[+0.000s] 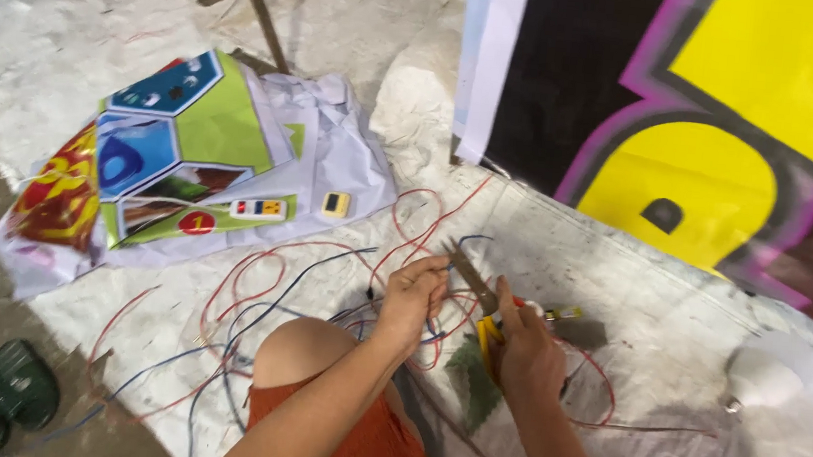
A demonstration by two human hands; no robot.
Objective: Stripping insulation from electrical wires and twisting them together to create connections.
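Head view, looking down at a person seated on a crumpled white plastic ground sheet point(615, 306), one bare knee point(303, 347) raised above rust-orange shorts point(377, 451); the left hand point(412, 298) is pinched closed on thin red and blue insulated wires point(254, 294), gripping a strand between thumb and fingertips just left of the tool; the right hand point(525, 352) is wrapped tight around the yellow handles of a pair of metal pliers point(479, 294), whose grey jaws point up and left and meet the strand held by the other hand, though whether they bite it cannot be told; the loose wires spread in loops over the sheet from the hands towards the lower left and up towards the banner edge; near the upper left lies a stack of printed vinyl sheets in green, blue and red point(178, 150), and on it rest a small white rectangular switch plate with coloured buttons point(258, 209) and, just beside it, a small yellow square part point(335, 204); a large black, yellow and pink printed banner point(710, 118) covers the upper right; a white bulb-shaped object point(761, 379) lies well apart on the right; dark green sandals point(0, 394) sit at the lower left on bare ground; a thin wooden stick point(259, 10) leans at the top.
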